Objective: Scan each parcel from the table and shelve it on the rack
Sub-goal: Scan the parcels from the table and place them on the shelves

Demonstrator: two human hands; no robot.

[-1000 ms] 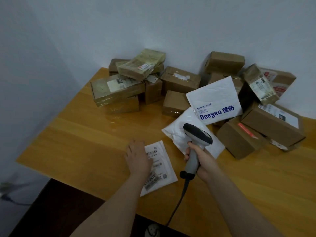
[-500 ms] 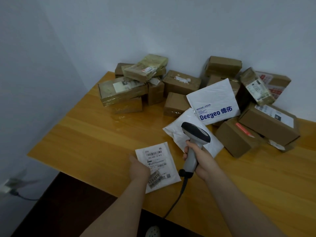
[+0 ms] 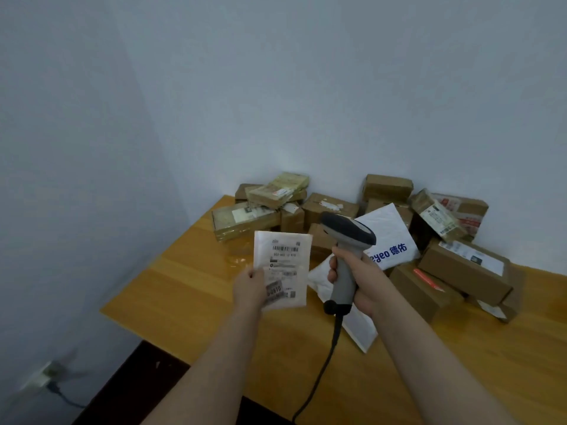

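**Small parcel held up in the left hand, scanner in the right**

We see a pale wall (image 3: 306, 87) filling the upper half of the view and meeting a second wall at a corner on the left. Below it the wooden bench (image 3: 190, 289) runs from that corner out to the right edge. Along its back side lies a loose pile of brown cardboard boxes (image 3: 463, 268), some stacked, several taped and bearing labels. A white mailer printed with blue lettering (image 3: 392, 237) leans on the middle of the pile. In front of it a plain white padded mailer (image 3: 359, 326) lies flat on the bench, partly hidden by the right forearm.

Both bare arms reach in from the bottom. The left hand (image 3: 248, 286) holds the small white parcel (image 3: 283, 265) upright above the bench, clear of the wood, its barcode label facing us. The thumb presses the lower left of its front; the other fingers are hidden behind it. The right hand (image 3: 359, 277) is wrapped round the handle of the grey scanner (image 3: 346, 237), fingers (image 3: 333, 265) curled tight about it. The dark scanner head sits just right of the parcel's top corner.

A dark cable (image 3: 319, 378) hangs from the handle down over the bench edge. Low on the left wall is a socket (image 3: 43, 375) with a plug in it.
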